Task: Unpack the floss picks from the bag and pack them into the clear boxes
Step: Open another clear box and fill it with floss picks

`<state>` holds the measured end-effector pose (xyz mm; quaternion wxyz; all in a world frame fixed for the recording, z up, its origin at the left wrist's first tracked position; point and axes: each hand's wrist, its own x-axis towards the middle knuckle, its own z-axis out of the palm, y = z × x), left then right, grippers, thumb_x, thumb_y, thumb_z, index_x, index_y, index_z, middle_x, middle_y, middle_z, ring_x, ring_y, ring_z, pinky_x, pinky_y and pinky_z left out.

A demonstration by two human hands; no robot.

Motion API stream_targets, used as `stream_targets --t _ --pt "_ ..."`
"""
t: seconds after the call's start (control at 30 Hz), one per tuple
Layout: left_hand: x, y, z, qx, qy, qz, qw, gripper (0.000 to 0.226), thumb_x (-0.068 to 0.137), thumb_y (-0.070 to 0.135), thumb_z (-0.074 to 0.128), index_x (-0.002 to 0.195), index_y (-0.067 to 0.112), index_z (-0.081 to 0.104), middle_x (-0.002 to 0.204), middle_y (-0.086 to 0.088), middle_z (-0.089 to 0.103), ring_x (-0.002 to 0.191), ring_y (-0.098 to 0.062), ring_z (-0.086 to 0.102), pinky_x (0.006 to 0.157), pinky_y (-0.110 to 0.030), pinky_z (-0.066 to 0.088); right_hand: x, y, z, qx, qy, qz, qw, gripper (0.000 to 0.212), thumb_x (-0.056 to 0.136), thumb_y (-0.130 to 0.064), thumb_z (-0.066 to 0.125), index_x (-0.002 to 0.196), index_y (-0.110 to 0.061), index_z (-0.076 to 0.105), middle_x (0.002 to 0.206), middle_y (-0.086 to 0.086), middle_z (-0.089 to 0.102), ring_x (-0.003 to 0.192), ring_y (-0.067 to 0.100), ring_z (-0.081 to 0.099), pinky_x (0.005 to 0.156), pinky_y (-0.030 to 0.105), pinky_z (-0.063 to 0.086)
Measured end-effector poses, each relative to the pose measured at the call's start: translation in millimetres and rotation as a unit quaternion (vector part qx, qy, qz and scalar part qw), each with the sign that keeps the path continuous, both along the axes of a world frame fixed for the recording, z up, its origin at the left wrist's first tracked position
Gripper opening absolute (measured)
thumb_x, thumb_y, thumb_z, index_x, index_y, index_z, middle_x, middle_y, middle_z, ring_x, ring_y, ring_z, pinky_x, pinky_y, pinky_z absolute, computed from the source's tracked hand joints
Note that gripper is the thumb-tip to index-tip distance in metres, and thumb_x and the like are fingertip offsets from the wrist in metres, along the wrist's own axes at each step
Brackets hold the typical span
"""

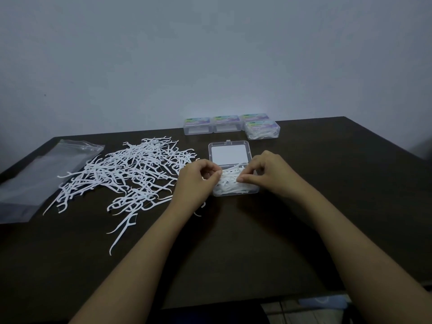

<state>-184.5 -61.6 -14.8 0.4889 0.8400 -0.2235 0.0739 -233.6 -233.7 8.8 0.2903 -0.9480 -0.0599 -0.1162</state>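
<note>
Settling white plastic floss picks (231, 183) into the open clear plastic box (233, 194), the left hand (198, 181) and right hand (268, 174) each hold some in a pinching grip. One lidded clear box (263, 130) behind looks full. Most of the job is left, I judge: a big loose pile (131, 169) crowds the dark bench (327, 183) beside the flat transparent zip bag (35, 178).

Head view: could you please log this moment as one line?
left hand: pinches floss picks | right hand: same | open clear box: partly filled | loose pile: beside box

Dim bluish light, soft focus, wide-angle edge distortion
</note>
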Motion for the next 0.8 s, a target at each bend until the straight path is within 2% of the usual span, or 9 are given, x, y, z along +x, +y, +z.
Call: stream_targets --t 0.1,0.2,0.27,0.33,0.4,0.63,0.8 --pt "-1.5 1.1 1.1 0.006 -0.002 -0.009 1.0 0.011 0.082 0.011 0.065 0.076 0.02 0.065 0.067 0.012 0.059 0.057 -0.001 0.049 0.057 -0.007 0.038 -1.6 -6.3 3.0 0.072 -0.036 -0.042 0.996 0.017 0.078 -0.03 0.069 0.076 -0.014 0.072 0.069 -0.008 0.057 0.064 0.003 0.045 0.058 0.014 0.035" --pt "-4.2 0.8 2.2 0.015 -0.002 -0.037 0.999 0.014 0.081 0.008 0.066 0.074 0.021 0.065 0.069 0.013 0.059 0.059 -0.002 0.046 0.059 -0.011 0.038 -3.4 -10.7 4.5 0.123 -0.059 -0.058 0.989 0.013 0.079 -0.027 0.07 0.072 -0.016 0.068 0.064 -0.009 0.058 0.054 -0.003 0.048 0.051 0.008 0.037" --pt "-5.4 0.6 2.7 0.027 -0.007 -0.048 0.998 0.014 0.08 0.009 0.067 0.073 0.021 0.065 0.071 0.012 0.058 0.062 -0.005 0.046 0.061 -0.015 0.039 -3.6 -11.2 4.3 0.105 -0.039 -0.044 0.993 0.01 0.078 -0.024 0.071 0.081 -0.014 0.07 0.069 -0.007 0.059 0.058 -0.003 0.049 0.054 0.007 0.038" --pt "-6.2 1.4 3.0 0.033 -0.011 -0.055 0.998 0.013 0.08 0.01 0.068 0.073 0.022 0.066 0.072 0.011 0.058 0.063 -0.007 0.047 0.061 -0.018 0.039 -3.2 -11.3 3.3 0.04 -0.002 -0.03 0.999 0.014 0.079 -0.025 0.071 0.089 -0.015 0.073 0.081 -0.005 0.059 0.073 0.002 0.049 0.062 0.014 0.038" --pt "-6.7 2.3 3.1 0.038 -0.015 -0.059 0.997 0.013 0.08 0.011 0.068 0.073 0.021 0.066 0.072 0.01 0.057 0.063 -0.007 0.048 0.061 -0.018 0.039 -3.5 -10.0 3.6 0.01 0.023 -0.02 0.999 0.016 0.079 -0.025 0.07 0.092 -0.016 0.074 0.084 -0.011 0.054 0.083 0.004 0.046 0.067 0.014 0.038" --pt "-6.6 1.8 2.4 0.074 -0.032 -0.05 0.995 0.01 0.078 0.013 0.069 0.073 0.021 0.068 0.068 0.011 0.054 0.058 -0.004 0.044 0.056 -0.012 0.034 -4.4 -6.7 4.6 0.008 0.049 0.008 0.999 0.009 0.079 -0.025 0.07 0.085 -0.019 0.072 0.086 -0.013 0.05 0.08 0.003 0.045 0.064 0.013 0.036" --pt "-6.0 2.7 1.6 0.1 -0.054 -0.05 0.992 0.003 0.078 0.014 0.07 0.076 0.012 0.072 0.075 0.002 0.055 0.061 -0.004 0.045 0.06 -0.017 0.035 -4.6 -7.4 3.9 -0.001 0.056 0.013 0.998 0.013 0.082 -0.026 0.067 0.089 -0.017 0.072 0.086 -0.014 0.049 0.081 0.003 0.044 0.064 0.013 0.035"
